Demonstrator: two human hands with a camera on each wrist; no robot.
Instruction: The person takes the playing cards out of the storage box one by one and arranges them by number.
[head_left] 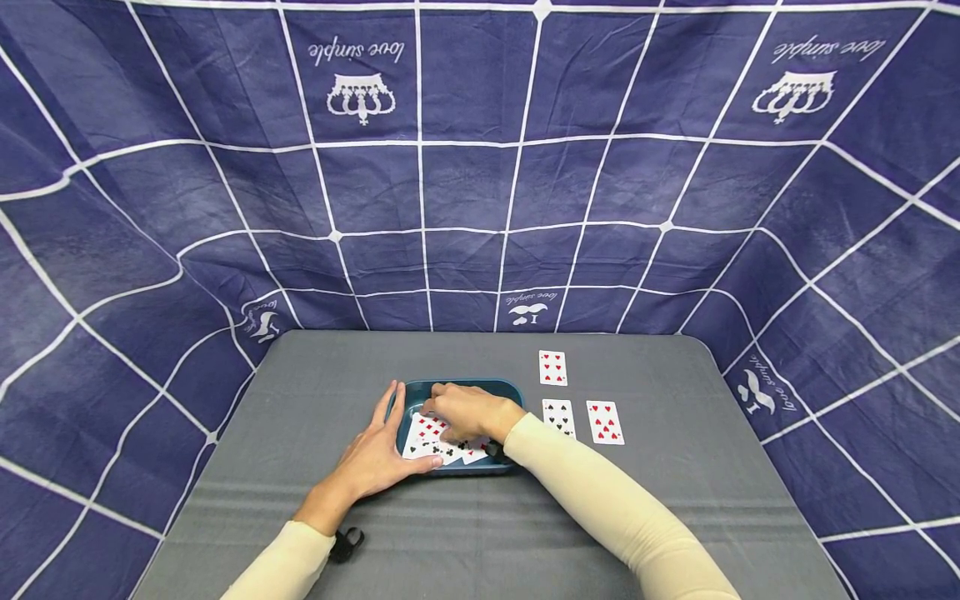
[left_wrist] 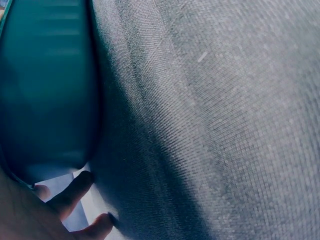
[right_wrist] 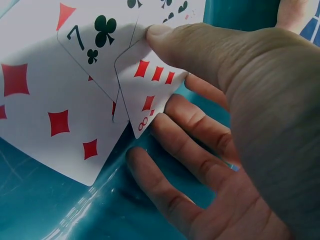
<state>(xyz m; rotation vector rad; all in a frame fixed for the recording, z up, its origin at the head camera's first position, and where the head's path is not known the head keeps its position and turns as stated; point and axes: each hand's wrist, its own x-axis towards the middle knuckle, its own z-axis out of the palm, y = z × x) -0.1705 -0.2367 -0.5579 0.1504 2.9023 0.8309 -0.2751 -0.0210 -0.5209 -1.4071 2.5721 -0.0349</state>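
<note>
A teal tray (head_left: 511,388) sits on the grey table (head_left: 315,400) with several playing cards (head_left: 431,442) lying face up in it. My right hand (head_left: 442,408) reaches into the tray. In the right wrist view, the right hand (right_wrist: 172,70) pinches the eight of diamonds (right_wrist: 150,90) between thumb and fingers, beside a seven of clubs (right_wrist: 100,45) and another diamond card (right_wrist: 55,120). My left hand (head_left: 395,433) lies against the tray's left side, fingers straight and thumb across its front corner. The left wrist view shows its fingertips (left_wrist: 75,192) by the tray wall (left_wrist: 45,85).
Three cards lie face up on the table right of the tray: a hearts card (head_left: 552,367) at the back, a spades card (head_left: 558,417) and a hearts card (head_left: 604,422) in front. A blue cloth with a white grid (head_left: 480,167) hangs behind and to both sides.
</note>
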